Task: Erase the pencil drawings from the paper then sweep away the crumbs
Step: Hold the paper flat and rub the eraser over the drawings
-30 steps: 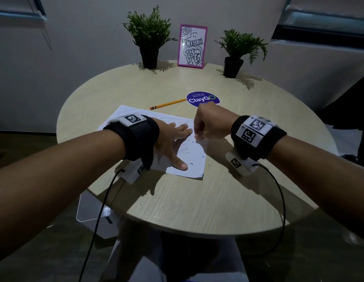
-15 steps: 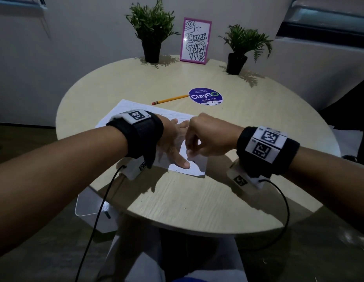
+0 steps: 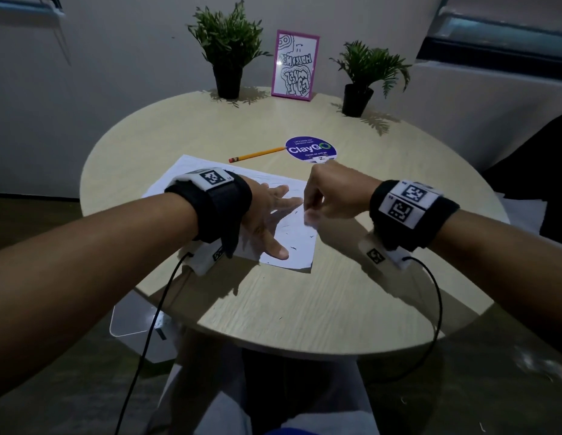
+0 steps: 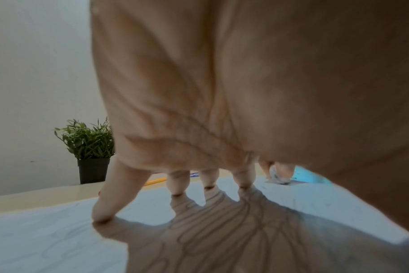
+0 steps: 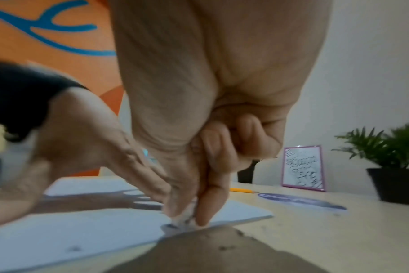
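White sheet paper, rectangular and bearing faint pencil drawings, lay flat on the round pale wood-grain bench, its long axis running from the far left towards the near right. A small, grubby white eraser was pinched between the thumb and curled fingers of the right hand and pressed down at the right edge of the sheet; the remaining pencil marks lay to the left and nearer side of it, so the rubbing, in my judgement, would have to work inward across the page. The left hand lay flat on the sheet with fingers straight and spread, grasping nothing, pinning the paper; its fingertips sat just beside the eraser and were the nearest obstruction to any leftward stroke. Dark eraser crumbs were scattered on the near right part of the sheet and a few on the bench beyond its edge; the sweeping step was judged not yet begun.

Beyond the paper lay a yellow wooden pencil, well apart from both hands, touching a round purple sticker. At the far rim stood two green potted plants and, between them, a pink-framed picture. None stood in the way.
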Action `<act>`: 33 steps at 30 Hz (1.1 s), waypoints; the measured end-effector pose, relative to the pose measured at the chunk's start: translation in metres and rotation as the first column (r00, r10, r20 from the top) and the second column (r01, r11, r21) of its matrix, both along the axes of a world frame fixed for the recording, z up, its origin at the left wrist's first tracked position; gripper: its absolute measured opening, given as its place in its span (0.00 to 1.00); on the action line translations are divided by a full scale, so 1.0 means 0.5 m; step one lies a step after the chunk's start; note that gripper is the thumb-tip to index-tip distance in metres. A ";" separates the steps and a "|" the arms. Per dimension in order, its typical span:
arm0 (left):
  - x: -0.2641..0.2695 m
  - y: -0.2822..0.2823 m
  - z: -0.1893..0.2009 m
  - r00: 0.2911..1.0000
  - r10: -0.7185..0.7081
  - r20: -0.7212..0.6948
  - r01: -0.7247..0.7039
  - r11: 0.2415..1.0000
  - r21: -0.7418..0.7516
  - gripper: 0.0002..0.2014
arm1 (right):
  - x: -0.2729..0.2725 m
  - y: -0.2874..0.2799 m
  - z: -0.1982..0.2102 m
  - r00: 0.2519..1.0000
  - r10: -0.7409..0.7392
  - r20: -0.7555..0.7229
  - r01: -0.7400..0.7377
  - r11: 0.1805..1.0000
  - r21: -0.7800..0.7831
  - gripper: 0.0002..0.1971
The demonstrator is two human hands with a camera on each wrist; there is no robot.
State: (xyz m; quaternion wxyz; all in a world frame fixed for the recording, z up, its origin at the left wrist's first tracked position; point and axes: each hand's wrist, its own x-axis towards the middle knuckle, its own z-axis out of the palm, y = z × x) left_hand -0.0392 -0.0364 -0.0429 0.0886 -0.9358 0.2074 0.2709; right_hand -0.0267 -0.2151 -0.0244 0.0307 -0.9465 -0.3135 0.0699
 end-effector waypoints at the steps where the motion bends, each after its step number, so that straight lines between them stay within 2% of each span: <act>1: -0.003 -0.007 0.002 1.000 -0.005 0.010 0.005 1.000 0.014 0.61 | 0.009 -0.007 -0.002 0.999 -0.035 0.035 0.035 0.999 0.006 0.06; 3: -0.006 -0.010 0.001 1.000 0.008 -0.009 -0.008 1.000 -0.007 0.57 | 0.007 -0.014 -0.010 0.999 -0.030 0.040 0.029 0.999 0.029 0.04; 5: -0.011 -0.004 -0.005 0.995 0.052 -0.082 -0.060 0.993 -0.099 0.45 | -0.016 -0.010 -0.013 0.998 0.056 -0.030 -0.055 0.998 0.028 0.01; 6: -0.013 -0.002 -0.008 0.995 0.055 -0.089 -0.065 0.991 -0.118 0.43 | -0.028 -0.009 -0.011 0.993 0.096 -0.069 -0.095 0.995 0.021 0.01; 8: -0.013 -0.003 -0.009 1.000 0.023 -0.011 -0.024 0.994 -0.105 0.51 | -0.030 -0.011 -0.004 0.990 0.103 -0.099 -0.102 0.995 0.015 0.02; 10: -0.010 -0.010 -0.006 0.998 0.001 0.061 0.007 0.991 -0.133 0.57 | -0.012 -0.018 0.000 0.997 0.045 -0.066 -0.044 0.999 0.031 0.04; 12: -0.001 -0.014 -0.007 0.998 0.011 0.064 -0.004 0.993 -0.116 0.59 | 0.000 -0.020 -0.003 1.000 -0.013 0.001 0.013 0.999 0.034 0.04; 14: 0.003 -0.014 -0.006 0.999 0.026 0.021 -0.025 0.999 -0.037 0.61 | -0.006 -0.018 -0.011 0.998 -0.032 0.051 0.031 0.999 0.020 0.03; 17: 0.001 -0.015 0.000 0.999 0.042 -0.011 -0.042 0.999 -0.002 0.62 | -0.031 -0.022 -0.018 0.999 0.027 0.040 -0.028 0.999 0.027 0.03; 19: -0.001 -0.015 0.006 0.999 0.034 -0.002 -0.034 0.999 0.005 0.62 | -0.053 -0.026 -0.009 0.992 0.107 -0.065 -0.106 0.994 0.019 0.04; 21: -0.003 -0.015 0.006 1.000 0.023 -0.003 -0.023 1.000 0.015 0.62 | -0.064 -0.025 0.005 0.976 0.153 -0.157 -0.153 0.988 0.007 0.01; 23: -0.002 -0.014 0.008 1.000 0.028 -0.011 -0.027 1.000 0.014 0.62 | -0.043 -0.026 0.009 0.988 0.133 -0.078 -0.130 0.991 0.045 0.02; 25: -0.002 -0.014 0.010 0.999 0.031 -0.011 -0.031 0.999 0.011 0.62 | -0.009 -0.030 0.008 0.999 0.022 0.034 -0.024 0.997 0.068 0.02; 27: -0.003 -0.015 0.010 1.000 0.027 -0.011 -0.027 0.999 0.018 0.62 | 0.008 -0.033 0.004 0.996 -0.055 0.075 0.052 0.998 0.033 0.04; 31: 0.000 -0.015 0.007 0.999 0.042 -0.018 -0.041 0.999 0.020 0.62 | -0.022 -0.034 -0.013 0.997 -0.020 0.074 0.021 1.000 -0.013 0.05; 33: 0.002 -0.017 0.005 0.998 0.050 -0.026 -0.049 0.999 0.015 0.63 | -0.046 -0.036 -0.012 0.999 0.030 0.019 -0.030 1.000 -0.004 0.05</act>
